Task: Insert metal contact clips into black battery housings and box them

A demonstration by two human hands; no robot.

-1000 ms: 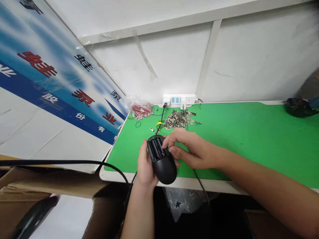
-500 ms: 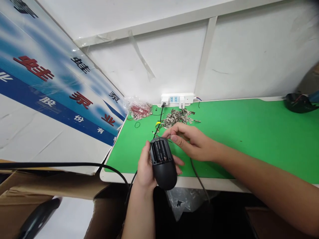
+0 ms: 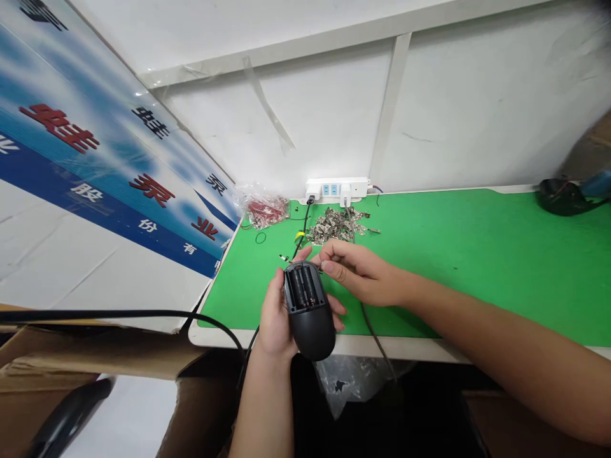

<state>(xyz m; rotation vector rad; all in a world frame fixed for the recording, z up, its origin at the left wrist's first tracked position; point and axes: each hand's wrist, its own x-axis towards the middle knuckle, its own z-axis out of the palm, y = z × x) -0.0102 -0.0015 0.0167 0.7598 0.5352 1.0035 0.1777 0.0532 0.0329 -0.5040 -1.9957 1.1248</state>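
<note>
A black rounded housing, shaped like a computer mouse (image 3: 312,334), lies tilted in my left hand (image 3: 275,321), whose fingers wrap around it from beneath. Two dark cylinders (image 3: 304,286) sit side by side in its open upper recess. My right hand (image 3: 356,270) is at the housing's upper right edge, thumb and forefinger pinched together. Whatever is between those fingertips is too small to make out. A small metal piece (image 3: 285,258) shows just beyond the top of the housing. Behind the hands lies a pile of small metal parts (image 3: 334,226) on the green mat (image 3: 429,248).
A white power strip (image 3: 337,189) with two plugs stands against the wall. To its left lies a clear bag of red and metal parts (image 3: 265,208). A black cable (image 3: 143,314) crosses at left; a grey cord (image 3: 377,340) hangs over the table edge. A dark tool (image 3: 566,197) lies far right.
My right fingertips have come closer to the housing's upper edge. Fingertips of my left hand now show above the housing. The whole view has shifted slightly.
</note>
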